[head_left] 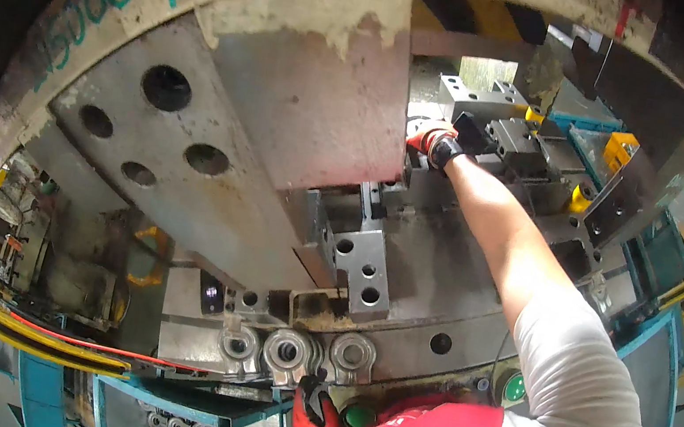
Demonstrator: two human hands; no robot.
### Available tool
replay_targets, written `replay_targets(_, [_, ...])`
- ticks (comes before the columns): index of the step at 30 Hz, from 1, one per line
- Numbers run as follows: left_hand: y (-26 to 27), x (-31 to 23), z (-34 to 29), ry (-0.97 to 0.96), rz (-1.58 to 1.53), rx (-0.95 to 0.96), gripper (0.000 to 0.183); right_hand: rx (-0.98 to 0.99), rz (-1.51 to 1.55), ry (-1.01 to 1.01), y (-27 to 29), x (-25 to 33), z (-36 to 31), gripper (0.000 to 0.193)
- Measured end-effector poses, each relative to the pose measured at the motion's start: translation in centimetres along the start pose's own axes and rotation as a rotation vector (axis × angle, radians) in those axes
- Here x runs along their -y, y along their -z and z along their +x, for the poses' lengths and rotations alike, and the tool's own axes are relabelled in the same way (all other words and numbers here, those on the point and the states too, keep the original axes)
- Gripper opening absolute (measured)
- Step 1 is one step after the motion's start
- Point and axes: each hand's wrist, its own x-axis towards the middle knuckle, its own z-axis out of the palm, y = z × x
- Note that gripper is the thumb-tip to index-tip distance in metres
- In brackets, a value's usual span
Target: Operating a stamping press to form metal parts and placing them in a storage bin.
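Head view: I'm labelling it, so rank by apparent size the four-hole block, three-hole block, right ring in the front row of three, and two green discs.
Four-hole block
Three-hole block
Right ring
Lower green disc and upper green disc: too alike to rank

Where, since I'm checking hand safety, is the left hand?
In the head view, the left hand is at bottom centre, just below the ring-shaped metal parts and left of a green button.
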Motion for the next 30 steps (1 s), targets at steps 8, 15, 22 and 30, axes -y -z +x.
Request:
replay_targets(8, [2.8,-0.2,-1.5,0.09,-0.156,-0.217,0.057,-0.098,0.306,0.128,0.1,1.1,-15.9,0.092])
replay_targets(15, [3.8,10.6,-4.6,0.428,-0.315,0.068,0.06,-0.355,0.78,0.177,-7.8,-9.0,-38.6,0.051])
replay_targets(22, [-0.7,17.1,-10.3,0.531,-0.002,0.546,0.09,-0.437,0.727,-0.688,-28.1,-24.8,-50.1,0.07])
replay_targets(30, [-1.3,16.2,-10.2,0.622,0.171,0.522,0.098,-0.15,0.811,-0.737,-35.5,-26.5,-49.6,0.083])
